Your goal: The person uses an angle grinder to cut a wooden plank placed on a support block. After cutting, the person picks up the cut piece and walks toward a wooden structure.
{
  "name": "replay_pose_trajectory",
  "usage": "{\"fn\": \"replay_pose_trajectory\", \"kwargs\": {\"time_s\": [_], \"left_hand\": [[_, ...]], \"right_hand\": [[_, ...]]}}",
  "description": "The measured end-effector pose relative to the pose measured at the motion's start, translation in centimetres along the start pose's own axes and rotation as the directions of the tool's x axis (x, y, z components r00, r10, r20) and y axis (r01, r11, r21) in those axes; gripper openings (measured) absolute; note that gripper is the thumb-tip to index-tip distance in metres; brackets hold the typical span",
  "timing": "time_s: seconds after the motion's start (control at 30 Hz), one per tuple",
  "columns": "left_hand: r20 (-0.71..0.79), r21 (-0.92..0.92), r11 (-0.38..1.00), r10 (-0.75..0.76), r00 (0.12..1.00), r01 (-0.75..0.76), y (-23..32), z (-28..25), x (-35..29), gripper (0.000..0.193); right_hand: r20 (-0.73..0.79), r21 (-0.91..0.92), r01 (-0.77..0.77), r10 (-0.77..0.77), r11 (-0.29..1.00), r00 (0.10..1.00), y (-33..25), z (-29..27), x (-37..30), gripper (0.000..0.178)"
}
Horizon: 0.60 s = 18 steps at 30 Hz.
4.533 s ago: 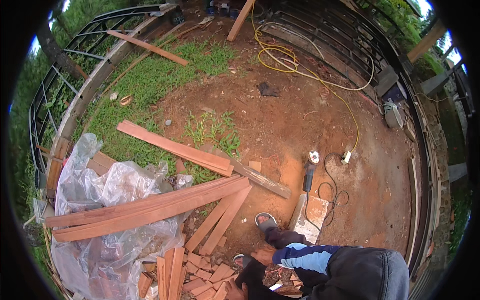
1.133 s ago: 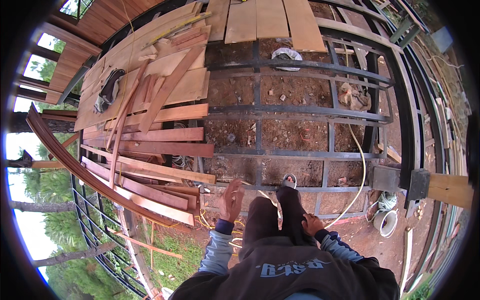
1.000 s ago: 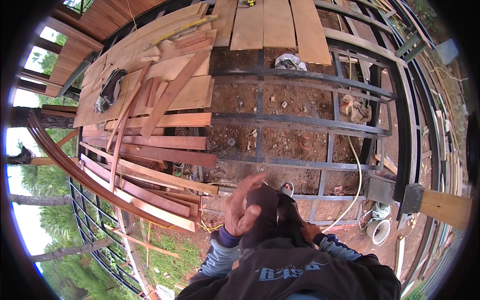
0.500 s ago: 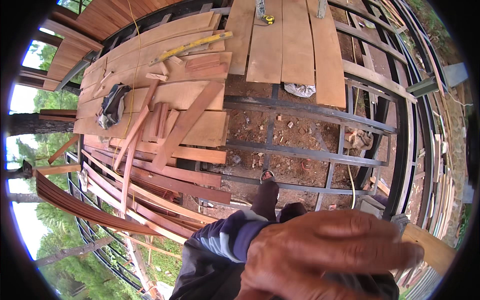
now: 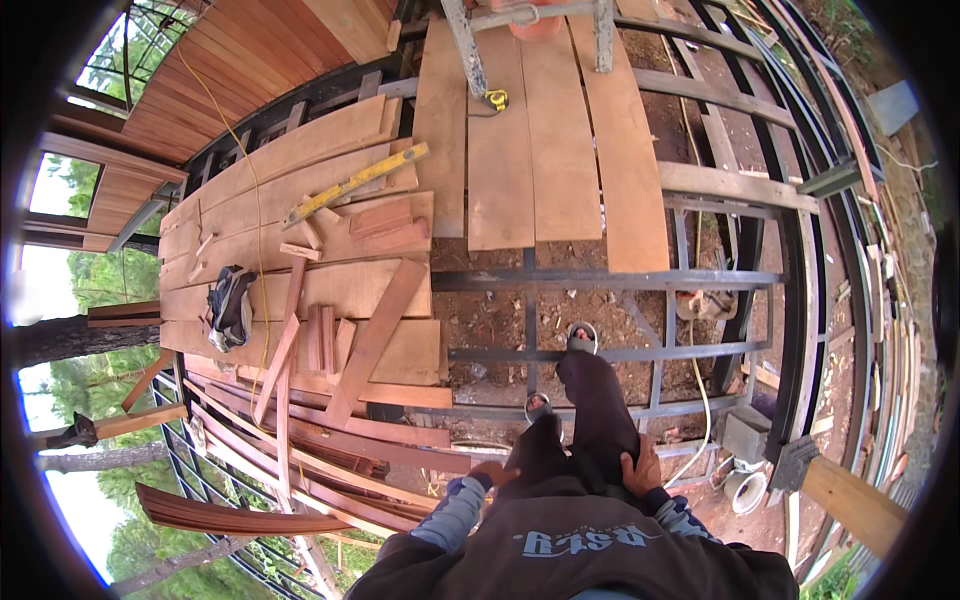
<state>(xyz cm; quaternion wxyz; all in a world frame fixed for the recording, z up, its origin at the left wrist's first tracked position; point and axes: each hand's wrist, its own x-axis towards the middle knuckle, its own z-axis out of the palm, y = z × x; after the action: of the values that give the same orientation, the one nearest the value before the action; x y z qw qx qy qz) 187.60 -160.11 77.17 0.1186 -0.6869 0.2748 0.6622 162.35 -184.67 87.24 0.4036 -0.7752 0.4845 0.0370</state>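
Note:
My left hand [image 5: 489, 472] rests against the side of my left thigh, its fingers partly seen and lying on the dark trousers [image 5: 595, 405]. On the outer side of my right thigh lies my right hand [image 5: 643, 468], fingers spread along the cloth. No tool shows in either hand. Below me, my sandalled feet [image 5: 582, 338] stand at the dark steel frame [image 5: 640, 353] over bare soil. Nearest to my left hand are long reddish boards [image 5: 400, 428], stacked loosely at the left.
Wide planks [image 5: 500, 190] cover part of the frame ahead. A yellow spirit level [image 5: 355, 184], wood offcuts and a dark cloth bundle [image 5: 232, 308] lie on planks at left. A tape measure [image 5: 496, 99] sits by a metal stand's leg [image 5: 465, 50]. A yellow cord [image 5: 258, 200] crosses the boards.
My left hand, large and close to the camera before, has dropped to my thigh. My right hand has come into sight. The view has tilted up, so the planks sit lower.

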Motion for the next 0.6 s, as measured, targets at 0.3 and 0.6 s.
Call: {"fn": "replay_pose_trajectory", "kwargs": {"time_s": [0.3, 0.6], "left_hand": [[-0.411, -0.273, 0.951, 0.020, 0.911, -0.144, 4.2, -7.8, -5.6, 0.043], [-0.867, -0.391, 0.846, -0.207, 0.452, -0.362, 15.0, -25.4, -25.2, 0.046]], "right_hand": [[0.190, -0.233, -0.175, 0.221, 0.957, 0.957, -1.3, -7.4, 10.1, 0.034], [0.463, -0.393, -0.023, 0.219, 0.919, 0.859, -1.8, -10.5, 16.0, 0.025]]}}
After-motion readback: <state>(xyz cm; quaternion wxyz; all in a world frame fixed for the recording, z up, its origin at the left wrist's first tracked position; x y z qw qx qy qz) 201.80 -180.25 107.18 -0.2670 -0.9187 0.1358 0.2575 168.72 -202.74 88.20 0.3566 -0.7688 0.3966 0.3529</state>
